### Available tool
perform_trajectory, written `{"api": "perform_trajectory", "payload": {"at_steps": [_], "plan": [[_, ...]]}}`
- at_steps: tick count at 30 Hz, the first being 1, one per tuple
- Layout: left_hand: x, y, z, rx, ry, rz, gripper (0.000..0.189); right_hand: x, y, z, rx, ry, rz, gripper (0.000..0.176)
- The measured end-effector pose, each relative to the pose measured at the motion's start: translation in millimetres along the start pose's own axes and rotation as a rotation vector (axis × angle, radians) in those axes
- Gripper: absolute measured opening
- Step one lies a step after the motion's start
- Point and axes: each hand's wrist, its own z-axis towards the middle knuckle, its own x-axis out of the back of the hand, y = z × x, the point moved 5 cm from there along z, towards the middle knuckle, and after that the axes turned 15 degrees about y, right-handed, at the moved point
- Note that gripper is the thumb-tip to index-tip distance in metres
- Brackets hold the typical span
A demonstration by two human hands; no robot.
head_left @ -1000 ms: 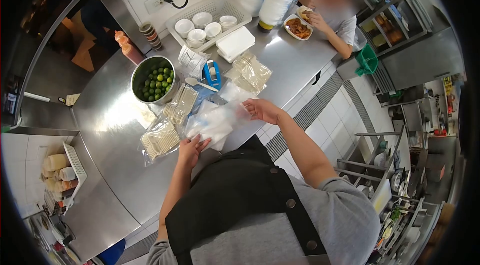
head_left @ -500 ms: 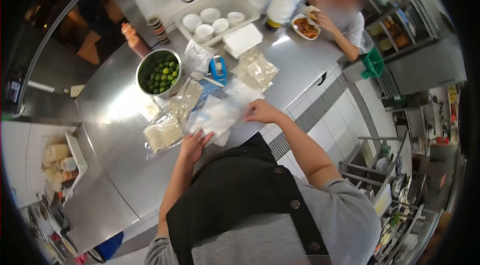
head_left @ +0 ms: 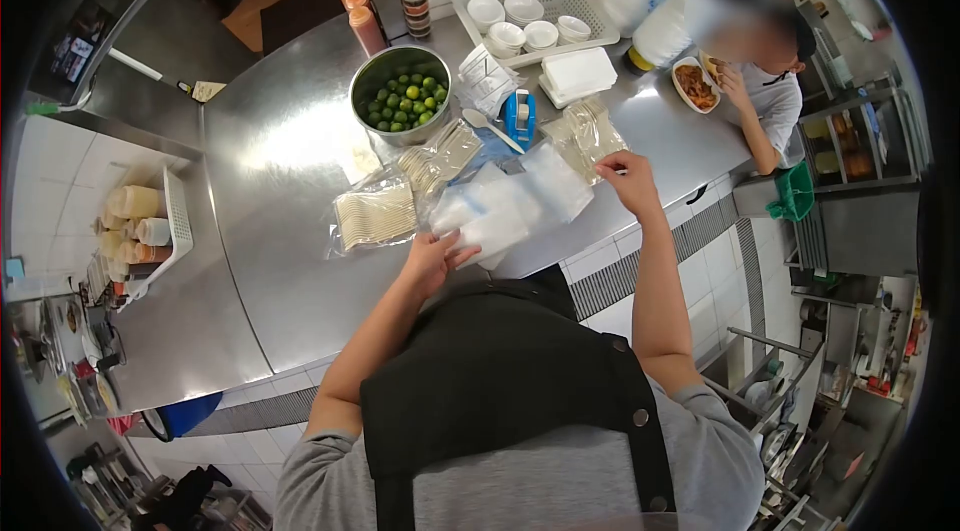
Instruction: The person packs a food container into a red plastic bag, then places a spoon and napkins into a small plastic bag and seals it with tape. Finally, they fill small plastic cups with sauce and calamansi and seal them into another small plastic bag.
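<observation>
A pile of clear plastic bags [head_left: 485, 219] lies near the front edge of the steel counter. My left hand [head_left: 432, 265] holds the pile's lower left corner, with thumb and fingers at its edge. Off to the right, my right hand [head_left: 632, 183] is raised in a pinch beside the upper bag [head_left: 558, 183]; whatever is between its fingertips is too fine to make out. Packs of wrapped wooden cutlery [head_left: 375, 216] lie left of the bags, and another wrapped pack [head_left: 590, 136] lies behind them. A white spoon [head_left: 492, 130] and a blue tape dispenser [head_left: 519, 121] sit just beyond.
A steel bowl of limes [head_left: 400, 96] stands behind the packs. Farther back are sauce bottles [head_left: 362, 23], a basket [head_left: 590, 16] with white cups and white foam boxes [head_left: 578, 76]. At right, a person [head_left: 770, 96] stands by a food tray [head_left: 696, 86].
My right hand has moved right and away from my left, and a bag now lies spread out between them. The view has shifted, so the counter sits farther right in the picture.
</observation>
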Motion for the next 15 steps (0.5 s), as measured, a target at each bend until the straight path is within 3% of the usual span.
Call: {"api": "perform_trajectory", "payload": {"at_steps": [5,8,14,15], "plan": [[14.3,21.5,-33.0,-0.108,-0.061,0.316,0.047,-50.6,-33.8,-4.7,0.102,-0.205,0.010,0.023],[30.8,39.7,-38.0,-0.196,-0.015,0.467,0.053,-91.0,-77.4,-6.2,0.287,-0.167,0.072,0.027],[40.1,56.2,-44.4,-0.262,0.012,0.683,0.052,-173.0,-99.6,15.2,0.429,0.027,-0.294,0.024],[42.1,57.2,-46.8,-0.255,0.012,0.721,0.049,-181.0,-102.2,19.1,0.396,-0.020,-0.415,0.026]]}}
